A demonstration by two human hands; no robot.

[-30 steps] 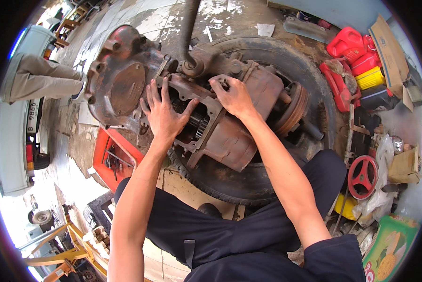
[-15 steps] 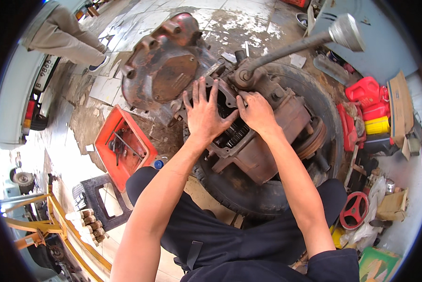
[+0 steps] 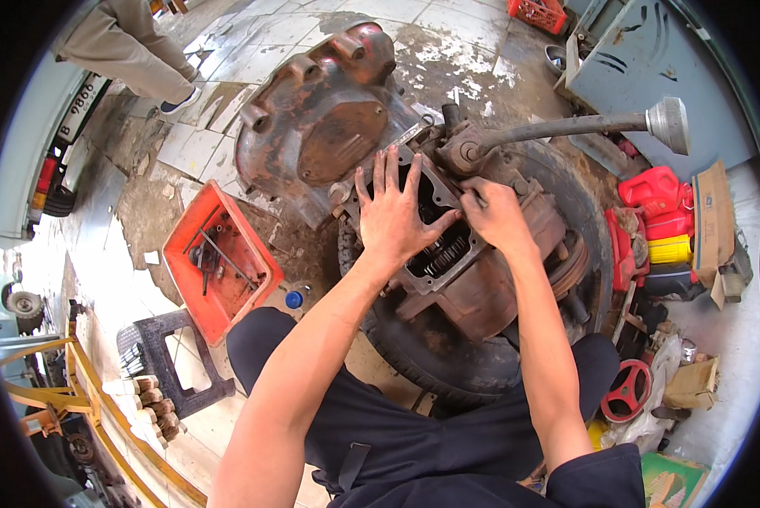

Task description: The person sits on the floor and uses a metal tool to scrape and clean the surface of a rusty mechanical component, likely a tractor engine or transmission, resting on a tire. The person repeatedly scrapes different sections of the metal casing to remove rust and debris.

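A rusty brown gearbox [image 3: 473, 296] lies on a large black tyre [image 3: 397, 351] in front of me. Its top opening shows gears [image 3: 441, 254] inside, framed by a flat metal rim. My left hand [image 3: 393, 222] lies over the opening's left side with fingers spread, fingertips at the far rim and thumb across the gap. My right hand [image 3: 494, 216] is at the rim's right edge, fingers curled and pressed together; whatever they pinch is hidden. Just beyond it sits the gear lever [image 3: 566, 129], its base beside the opening and a pale cone-shaped end pointing right.
A rusty bell housing [image 3: 338, 127] joins the gearbox at the far left. An orange tray [image 3: 190, 292] with tools stands left, near a black plastic stool [image 3: 215, 385]. Red jerrycans [image 3: 655, 190] and a cardboard piece [image 3: 714, 220] line the right wall. Another person's legs [image 3: 134, 51] are at far left.
The view has shifted slightly. The gear lever has swung clockwise and now points more level to the right. My left hand remains spread over the opening; my right fingers look more curled at the rim.
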